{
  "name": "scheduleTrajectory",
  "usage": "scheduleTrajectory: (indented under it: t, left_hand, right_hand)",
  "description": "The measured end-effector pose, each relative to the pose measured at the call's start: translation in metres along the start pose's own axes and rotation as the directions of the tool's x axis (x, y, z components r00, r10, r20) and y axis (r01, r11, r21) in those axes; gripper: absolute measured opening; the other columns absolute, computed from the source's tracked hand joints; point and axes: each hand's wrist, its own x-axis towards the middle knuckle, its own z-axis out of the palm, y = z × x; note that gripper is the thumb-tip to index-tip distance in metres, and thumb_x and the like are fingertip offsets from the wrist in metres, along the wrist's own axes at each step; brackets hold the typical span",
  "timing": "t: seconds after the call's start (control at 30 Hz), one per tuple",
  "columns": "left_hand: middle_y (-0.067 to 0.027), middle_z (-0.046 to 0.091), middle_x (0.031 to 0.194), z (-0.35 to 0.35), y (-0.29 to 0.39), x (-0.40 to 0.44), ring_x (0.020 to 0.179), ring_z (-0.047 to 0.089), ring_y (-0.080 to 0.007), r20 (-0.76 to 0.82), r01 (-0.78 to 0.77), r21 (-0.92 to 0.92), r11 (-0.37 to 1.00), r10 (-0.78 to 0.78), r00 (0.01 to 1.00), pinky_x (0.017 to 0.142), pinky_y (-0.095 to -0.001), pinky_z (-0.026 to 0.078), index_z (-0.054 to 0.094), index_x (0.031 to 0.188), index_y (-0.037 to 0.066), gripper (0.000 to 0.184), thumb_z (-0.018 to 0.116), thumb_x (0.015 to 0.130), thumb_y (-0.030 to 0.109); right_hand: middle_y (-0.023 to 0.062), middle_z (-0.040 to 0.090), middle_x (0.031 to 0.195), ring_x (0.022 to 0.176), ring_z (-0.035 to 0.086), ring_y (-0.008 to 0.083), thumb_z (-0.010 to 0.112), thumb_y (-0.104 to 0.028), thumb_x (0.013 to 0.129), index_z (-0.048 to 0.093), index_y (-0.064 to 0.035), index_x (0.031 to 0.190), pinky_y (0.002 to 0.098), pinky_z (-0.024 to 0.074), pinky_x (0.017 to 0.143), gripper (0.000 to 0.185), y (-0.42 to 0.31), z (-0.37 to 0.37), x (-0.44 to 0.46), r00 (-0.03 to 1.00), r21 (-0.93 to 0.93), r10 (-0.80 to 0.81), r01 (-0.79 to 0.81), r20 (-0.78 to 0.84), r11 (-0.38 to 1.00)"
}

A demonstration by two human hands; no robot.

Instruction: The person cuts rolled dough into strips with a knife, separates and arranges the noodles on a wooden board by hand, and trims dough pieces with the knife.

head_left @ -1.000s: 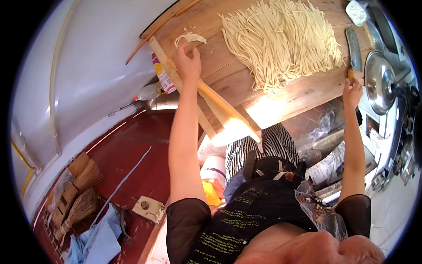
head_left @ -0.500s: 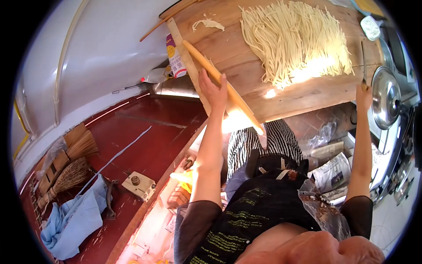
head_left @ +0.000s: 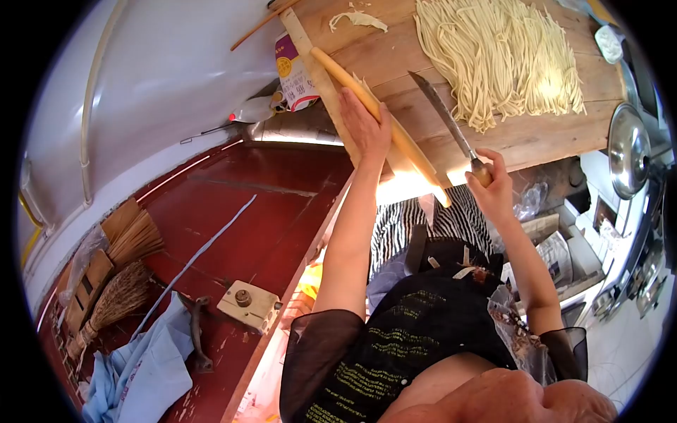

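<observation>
Holding one knife (head_left: 451,121) by its handle, the right hand (head_left: 495,185) stands at the near edge of the bench (head_left: 388,53), its grip wrapped round the wood. From that grip the blade's long axis runs forward and leftward, its tip between pin and noodles. One rolling pin (head_left: 403,141) lies slantwise along the left edge, its near end past the near edge. The left hand (head_left: 367,127) rests at it, fingers and thumb spread; pressure cannot be determined. Farther, toward the right edge, sits one spread of noodles (head_left: 501,63), strands too numerous to count; the right hand is nearer it. One large dough scrap (head_left: 358,20) lies near the far-left corner.
</observation>
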Motion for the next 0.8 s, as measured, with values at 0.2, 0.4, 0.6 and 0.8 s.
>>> scheduleTrajectory:
  t: [0.2, 0.4, 0.6, 0.8]
  left_hand:
    - [-0.0274, 0.019, 0.155, -0.001, 0.003, 0.001, 0.145, 0.016, -0.0413, 0.055, 0.071, -0.045, 0.996, -0.069, 0.996, 0.118, -0.0500, 0.013, 0.008, 0.151, -0.006, 0.085, 0.056, 0.090, 0.029]
    - [-0.0285, 0.015, 0.155, 0.003, 0.003, -0.009, 0.146, 0.013, -0.0404, 0.077, 0.058, -0.045, 0.997, -0.054, 0.996, 0.118, -0.0497, 0.010, 0.007, 0.151, -0.005, 0.080, 0.051, 0.094, 0.032]
    - [-0.0283, 0.012, 0.157, 0.006, 0.020, -0.029, 0.146, 0.010, -0.0410, 0.062, 0.060, -0.004, 0.998, -0.060, 0.996, 0.119, -0.0493, 0.007, 0.005, 0.151, -0.007, 0.078, 0.046, 0.095, 0.030]
    - [-0.0276, 0.010, 0.157, 0.009, 0.022, -0.031, 0.147, 0.010, -0.0401, 0.053, 0.046, 0.059, 0.997, -0.049, 0.997, 0.119, -0.0477, 0.008, 0.003, 0.151, -0.006, 0.069, 0.036, 0.100, 0.027]
  right_hand:
    - [0.0118, 0.065, 0.079, 0.069, 0.064, 0.0218, 0.068, -0.012, 0.084, 0.054, -0.0134, 0.130, 0.0320, 0.0502, 0.066, 0.047, 0.012, 0.025, -0.011, 1.000, -0.145, -0.007, 0.005, -0.018, 0.989]
    - [0.0196, 0.065, 0.100, 0.086, 0.065, 0.0389, 0.063, -0.013, 0.085, 0.054, -0.0102, 0.126, 0.0425, 0.0522, 0.071, 0.042, 0.020, 0.029, -0.012, 0.984, -0.334, -0.172, 0.145, -0.050, 0.931]
    - [0.0166, 0.066, 0.099, 0.082, 0.066, 0.0372, 0.064, -0.019, 0.089, 0.053, -0.0123, 0.129, 0.0431, 0.0526, 0.069, 0.043, 0.017, 0.030, -0.013, 0.967, -0.395, -0.246, 0.199, -0.072, 0.897]
    - [0.0134, 0.061, 0.084, 0.067, 0.062, 0.0323, 0.064, -0.018, 0.090, 0.050, -0.0208, 0.138, 0.0415, 0.0501, 0.059, 0.050, 0.009, 0.027, -0.037, 0.963, -0.369, -0.269, 0.261, 0.031, 0.892]
